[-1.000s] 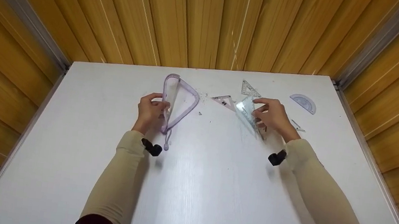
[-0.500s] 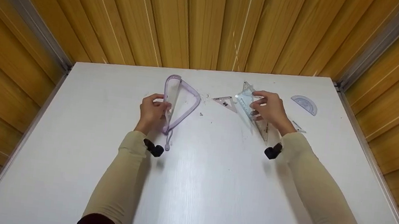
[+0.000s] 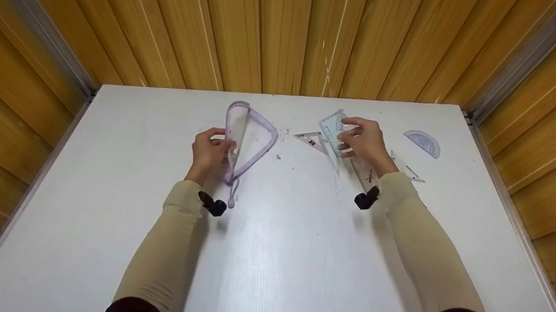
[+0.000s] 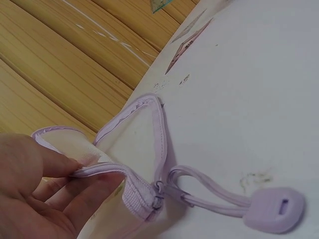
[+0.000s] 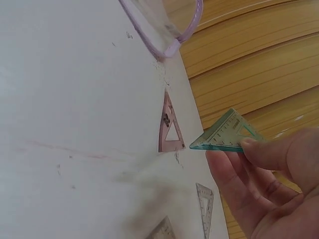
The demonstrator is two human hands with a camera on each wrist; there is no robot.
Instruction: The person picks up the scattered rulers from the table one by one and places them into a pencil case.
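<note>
My left hand (image 3: 209, 151) pinches the edge of a see-through zip pouch (image 3: 237, 126) with purple trim. Its mouth gapes apart, and a purple pull cord (image 4: 214, 191) hangs from the zip. To the right, my right hand (image 3: 366, 140) holds a blue-green transparent set square (image 3: 332, 125) between thumb and fingers, raised above the table. A pink set square (image 3: 306, 138) lies flat between the pouch and this hand. Below the right hand lies a clear set square (image 3: 363, 175), partly covered. Another small clear set square (image 5: 205, 189) shows in the right wrist view.
A bluish protractor (image 3: 422, 142) lies at the back right of the white table (image 3: 266, 259). Nearer the right wrist is another thin clear set square (image 3: 412, 174), partly hidden. Dark marks dot the tabletop beside the pouch. Wooden slat walls (image 3: 282, 31) border the table.
My right hand has moved left and toward the back edge, carrying the blue-green set square with it. The left hand keeps its grip on the pouch in nearly the same place.
</note>
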